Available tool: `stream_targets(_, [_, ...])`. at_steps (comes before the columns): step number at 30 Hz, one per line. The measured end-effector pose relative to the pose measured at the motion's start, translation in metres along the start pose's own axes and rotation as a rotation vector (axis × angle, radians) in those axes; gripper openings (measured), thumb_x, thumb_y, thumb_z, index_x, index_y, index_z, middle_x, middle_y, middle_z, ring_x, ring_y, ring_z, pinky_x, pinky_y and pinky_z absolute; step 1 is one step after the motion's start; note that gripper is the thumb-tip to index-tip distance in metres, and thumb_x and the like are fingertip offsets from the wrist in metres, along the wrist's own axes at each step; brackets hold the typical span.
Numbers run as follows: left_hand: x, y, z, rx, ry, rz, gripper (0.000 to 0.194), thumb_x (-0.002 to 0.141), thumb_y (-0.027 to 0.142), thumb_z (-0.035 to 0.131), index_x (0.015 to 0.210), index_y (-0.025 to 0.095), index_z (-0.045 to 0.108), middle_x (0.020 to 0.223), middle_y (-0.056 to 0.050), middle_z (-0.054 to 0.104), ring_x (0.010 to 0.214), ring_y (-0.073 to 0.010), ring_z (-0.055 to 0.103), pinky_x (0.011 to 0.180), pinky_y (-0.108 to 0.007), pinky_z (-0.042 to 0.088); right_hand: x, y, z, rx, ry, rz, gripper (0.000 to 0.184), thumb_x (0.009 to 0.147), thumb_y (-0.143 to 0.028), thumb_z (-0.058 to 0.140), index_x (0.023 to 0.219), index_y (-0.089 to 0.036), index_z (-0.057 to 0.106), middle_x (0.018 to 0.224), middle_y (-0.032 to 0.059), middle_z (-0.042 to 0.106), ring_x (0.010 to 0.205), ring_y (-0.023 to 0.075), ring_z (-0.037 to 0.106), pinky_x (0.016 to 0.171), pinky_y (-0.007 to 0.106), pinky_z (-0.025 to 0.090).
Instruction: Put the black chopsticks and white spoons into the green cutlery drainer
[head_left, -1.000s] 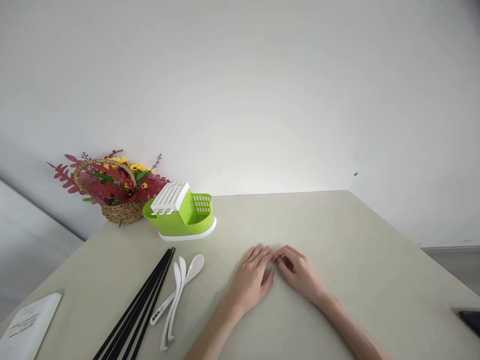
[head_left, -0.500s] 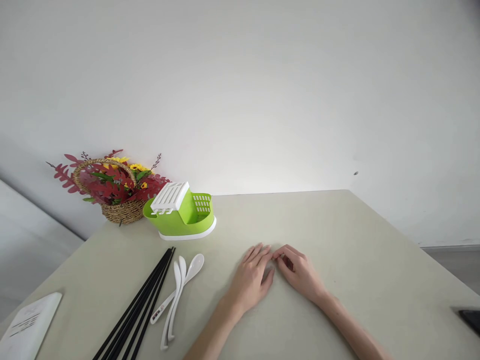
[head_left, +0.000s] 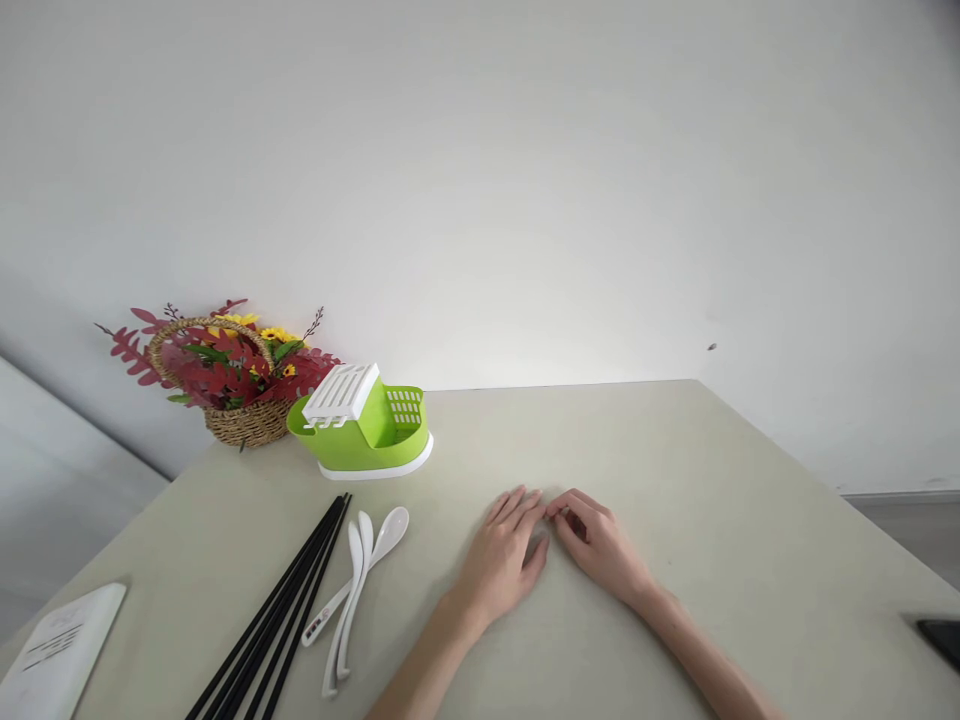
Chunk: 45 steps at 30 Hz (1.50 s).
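In the head view, three white spoons lie on the surface to the left of the left hand, near it but apart from its grip. Two lie side by side, crossing over the handle of the third.

The left hand rests palm down, its grip released, fingers extended forward and thumb spread toward the right hand. The right hand rests on its side with fingers and thumb loosely curled inward; whether its grip is closed on anything, I cannot tell. The fingertips of both hands meet or nearly meet, and the forearms slant in from the lower edge.

Just left of the spoons, a bundle of black chopsticks lies diagonally. Beyond them stands a green caddy with a white slatted top and white base, beside a wicker basket of red and yellow flowers. A white object sits at lower left, a dark one at far right. The space between spoons and left hand is unobstructed.
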<state>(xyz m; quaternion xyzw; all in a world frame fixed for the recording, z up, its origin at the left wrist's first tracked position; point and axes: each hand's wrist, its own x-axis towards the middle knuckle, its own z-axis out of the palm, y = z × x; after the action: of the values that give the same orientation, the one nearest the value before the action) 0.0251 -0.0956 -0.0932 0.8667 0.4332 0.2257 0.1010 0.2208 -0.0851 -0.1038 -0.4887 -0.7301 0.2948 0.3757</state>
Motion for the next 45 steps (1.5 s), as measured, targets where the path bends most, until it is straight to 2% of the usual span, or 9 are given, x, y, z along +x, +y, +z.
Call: stream_targets(45, [-0.0008,-0.0017,0.0013,-0.013,0.040,0.028,0.047,0.100,0.024,0.052,0.147,0.027,0.047,0.153,-0.004,0.058,0.150,-0.0254,0.044,0.123,-0.051,0.042,0.0000,-0.0013,-0.0003,-0.003,0.003,-0.007,0.021,0.101,-0.032,0.048,0.096,-0.025,0.067,0.093,0.0034,0.070,0.069,0.0184,0.062,0.064,0.032,0.049])
